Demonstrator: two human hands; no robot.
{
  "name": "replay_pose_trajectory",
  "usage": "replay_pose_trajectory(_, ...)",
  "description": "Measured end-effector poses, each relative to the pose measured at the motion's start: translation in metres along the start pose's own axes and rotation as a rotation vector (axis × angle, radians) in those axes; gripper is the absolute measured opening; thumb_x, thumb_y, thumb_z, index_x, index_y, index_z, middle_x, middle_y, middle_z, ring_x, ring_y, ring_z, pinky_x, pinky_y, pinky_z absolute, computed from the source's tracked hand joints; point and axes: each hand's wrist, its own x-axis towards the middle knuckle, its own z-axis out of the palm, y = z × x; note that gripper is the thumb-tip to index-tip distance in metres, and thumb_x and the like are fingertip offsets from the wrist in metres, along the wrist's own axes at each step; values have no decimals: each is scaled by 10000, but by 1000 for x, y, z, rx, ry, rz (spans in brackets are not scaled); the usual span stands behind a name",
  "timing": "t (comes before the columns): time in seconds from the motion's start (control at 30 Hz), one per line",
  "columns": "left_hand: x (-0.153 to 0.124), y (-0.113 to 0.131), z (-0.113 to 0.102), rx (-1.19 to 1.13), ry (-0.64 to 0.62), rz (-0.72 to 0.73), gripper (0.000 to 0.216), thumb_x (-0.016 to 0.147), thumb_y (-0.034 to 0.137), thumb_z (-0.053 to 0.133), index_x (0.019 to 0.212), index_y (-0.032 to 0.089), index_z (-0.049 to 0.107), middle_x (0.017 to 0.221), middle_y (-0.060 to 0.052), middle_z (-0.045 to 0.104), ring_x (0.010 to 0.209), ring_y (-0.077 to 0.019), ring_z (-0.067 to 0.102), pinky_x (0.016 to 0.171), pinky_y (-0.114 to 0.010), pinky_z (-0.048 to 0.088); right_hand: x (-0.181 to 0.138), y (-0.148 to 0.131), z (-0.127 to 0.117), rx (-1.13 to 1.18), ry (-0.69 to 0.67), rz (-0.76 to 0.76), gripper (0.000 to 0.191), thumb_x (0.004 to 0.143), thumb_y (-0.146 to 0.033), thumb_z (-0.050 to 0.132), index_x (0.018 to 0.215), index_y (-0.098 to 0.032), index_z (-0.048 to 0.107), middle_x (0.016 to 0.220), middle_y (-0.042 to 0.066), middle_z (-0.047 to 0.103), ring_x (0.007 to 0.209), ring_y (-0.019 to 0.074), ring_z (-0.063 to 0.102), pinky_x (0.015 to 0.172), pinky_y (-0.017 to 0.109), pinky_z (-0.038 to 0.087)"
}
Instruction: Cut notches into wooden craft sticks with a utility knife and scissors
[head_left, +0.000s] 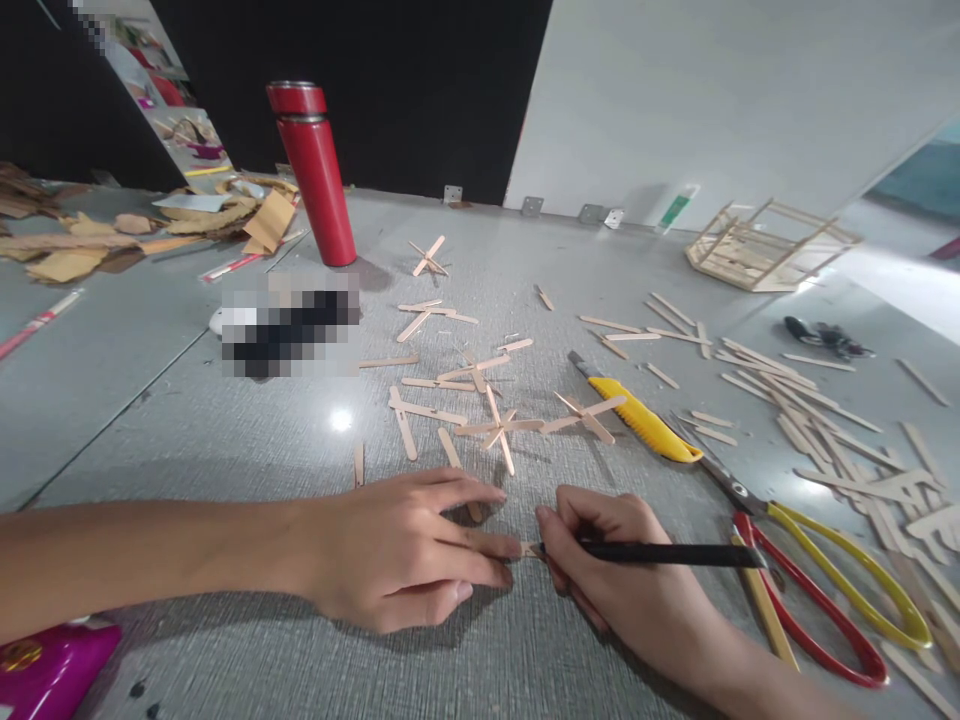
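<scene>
My left hand lies palm down with fingers stretched out. Its fingertips press on the end of a small wooden craft stick, mostly hidden beneath them. From the right, my right hand pinches a slim black pen-like tool in a writing grip. The tool's tip is at the bared bit of stick, too small to make out. Just beyond my hands stand small crossed-stick pieces, one star-shaped piece in the middle and another crossed piece to its right. A loose craft stick reaches toward my left fingers.
Right of my hands lie a yellow utility knife, scissors with red and yellow handles, and a heap of sticks. Behind are a red flask and a stick frame. A purple packet sits near left.
</scene>
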Motion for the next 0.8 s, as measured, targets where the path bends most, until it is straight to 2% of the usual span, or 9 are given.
replay_pose_trajectory(0.2, 0, -1, 1, -3, 26, 5, 377, 1003, 145, 492, 1316, 131, 702, 1470, -46, 658, 1489, -335, 455, 1241, -497, 377, -1, 1, 0, -38, -1, -40, 444, 1023, -359, 521, 608, -230, 432, 446, -75, 446, 330, 58, 394, 333, 166, 281)
replay_pose_trajectory(0.5, -1, -1, 1, 0, 7, 1, 386, 1001, 150, 484, 1328, 150, 689, 1483, -31, 647, 1506, -326, 434, 1257, -488, 353, 1, -1, -1, -107, 20, -65, 454, 1025, -352, 524, 611, -247, 373, 429, -67, 440, 350, 73, 373, 355, 205, 270)
replay_pose_trajectory(0.8, 0, 0, 0, 16, -11, -11, 394, 999, 144, 484, 1337, 162, 685, 1490, -21, 638, 1502, -329, 442, 1253, -489, 354, 1, -4, 0, -183, 33, -116, 443, 999, -297, 514, 600, -255, 326, 406, -79, 378, 329, 73, 374, 339, 210, 272)
